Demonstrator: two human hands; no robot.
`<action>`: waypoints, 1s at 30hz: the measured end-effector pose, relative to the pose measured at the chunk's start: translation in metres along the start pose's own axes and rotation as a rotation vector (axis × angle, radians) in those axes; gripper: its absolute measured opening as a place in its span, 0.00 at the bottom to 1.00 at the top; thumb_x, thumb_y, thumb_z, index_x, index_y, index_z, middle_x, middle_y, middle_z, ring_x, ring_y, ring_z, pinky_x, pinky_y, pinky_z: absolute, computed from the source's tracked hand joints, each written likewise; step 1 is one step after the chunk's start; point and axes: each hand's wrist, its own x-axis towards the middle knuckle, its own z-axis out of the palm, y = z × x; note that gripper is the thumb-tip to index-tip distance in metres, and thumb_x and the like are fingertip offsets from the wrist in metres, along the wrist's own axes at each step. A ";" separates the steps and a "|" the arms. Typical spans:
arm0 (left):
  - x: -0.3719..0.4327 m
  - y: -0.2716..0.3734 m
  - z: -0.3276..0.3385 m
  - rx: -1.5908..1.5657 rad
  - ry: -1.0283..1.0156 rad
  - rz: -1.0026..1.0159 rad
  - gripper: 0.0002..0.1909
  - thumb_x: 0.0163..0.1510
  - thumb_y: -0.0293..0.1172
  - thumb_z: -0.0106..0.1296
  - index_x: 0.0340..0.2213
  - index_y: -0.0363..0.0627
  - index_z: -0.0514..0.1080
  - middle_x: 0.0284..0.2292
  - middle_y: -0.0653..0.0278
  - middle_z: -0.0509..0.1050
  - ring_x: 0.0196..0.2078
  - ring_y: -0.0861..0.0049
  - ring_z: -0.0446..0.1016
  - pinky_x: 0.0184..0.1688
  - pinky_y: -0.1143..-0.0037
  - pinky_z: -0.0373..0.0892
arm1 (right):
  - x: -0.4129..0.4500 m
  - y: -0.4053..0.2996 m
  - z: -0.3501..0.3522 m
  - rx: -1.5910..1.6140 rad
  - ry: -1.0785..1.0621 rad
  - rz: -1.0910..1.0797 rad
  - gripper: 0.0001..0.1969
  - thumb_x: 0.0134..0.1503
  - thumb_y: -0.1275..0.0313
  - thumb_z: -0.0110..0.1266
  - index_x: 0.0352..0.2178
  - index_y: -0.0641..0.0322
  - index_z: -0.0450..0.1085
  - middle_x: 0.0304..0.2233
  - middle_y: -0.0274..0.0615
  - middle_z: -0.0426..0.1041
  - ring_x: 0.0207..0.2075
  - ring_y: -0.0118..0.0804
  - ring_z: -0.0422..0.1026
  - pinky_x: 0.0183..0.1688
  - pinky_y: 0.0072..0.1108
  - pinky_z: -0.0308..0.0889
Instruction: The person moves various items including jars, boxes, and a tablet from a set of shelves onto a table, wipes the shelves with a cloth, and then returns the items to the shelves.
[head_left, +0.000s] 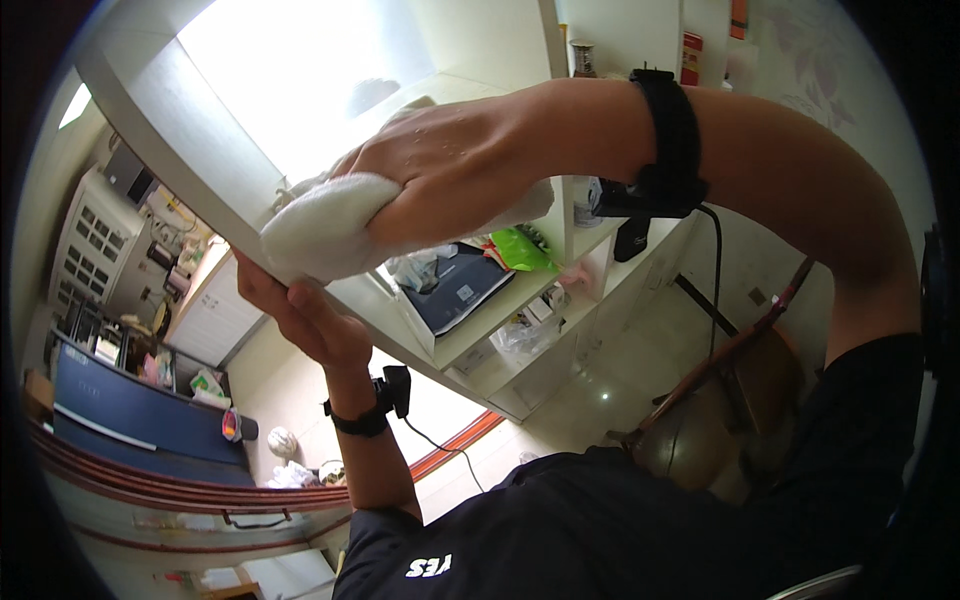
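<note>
My right hand (442, 172) grips a folded white cloth (330, 221), which bulges out beyond the thumb and fingers. Drops of water dot the back of this hand, and a black strap with a device circles its wrist. The cloth is at an upper compartment of a white shelving unit (495, 37), close to its side edge. Below it, my left hand (315, 322) rests against the outer edge of the unit's side panel (187, 172), fingers extended, holding nothing loose. It also wears a black wrist device.
Lower shelves hold a dark blue folder (457, 289), a green packet (521, 249) and plastic bags (529, 334). A wooden chair (720, 405) stands at the right. Cables hang from both wrist devices. Beyond a doorway at the left are a blue cabinet (150, 420) and a counter (202, 285).
</note>
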 end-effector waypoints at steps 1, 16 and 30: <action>0.000 -0.001 -0.001 0.019 0.005 -0.005 0.35 0.71 0.49 0.28 0.66 0.30 0.47 0.60 0.45 0.54 0.62 0.60 0.60 0.62 0.64 0.60 | 0.002 0.003 -0.001 0.062 0.026 -0.011 0.29 0.55 0.57 0.47 0.50 0.71 0.70 0.37 0.55 0.78 0.36 0.46 0.77 0.42 0.35 0.73; 0.003 0.009 0.004 0.007 -0.018 0.013 0.32 0.71 0.43 0.28 0.67 0.32 0.45 0.64 0.48 0.54 0.67 0.61 0.54 0.67 0.65 0.52 | 0.081 0.014 -0.019 0.115 0.096 0.094 0.33 0.52 0.51 0.46 0.47 0.74 0.71 0.40 0.55 0.77 0.37 0.45 0.77 0.39 0.33 0.71; -0.001 -0.004 0.001 -0.094 0.037 0.000 0.35 0.69 0.45 0.35 0.66 0.30 0.47 0.62 0.47 0.56 0.65 0.63 0.54 0.64 0.66 0.56 | -0.006 -0.010 0.015 -0.173 0.202 -0.335 0.20 0.50 0.66 0.62 0.44 0.62 0.78 0.49 0.47 0.77 0.46 0.48 0.78 0.56 0.35 0.68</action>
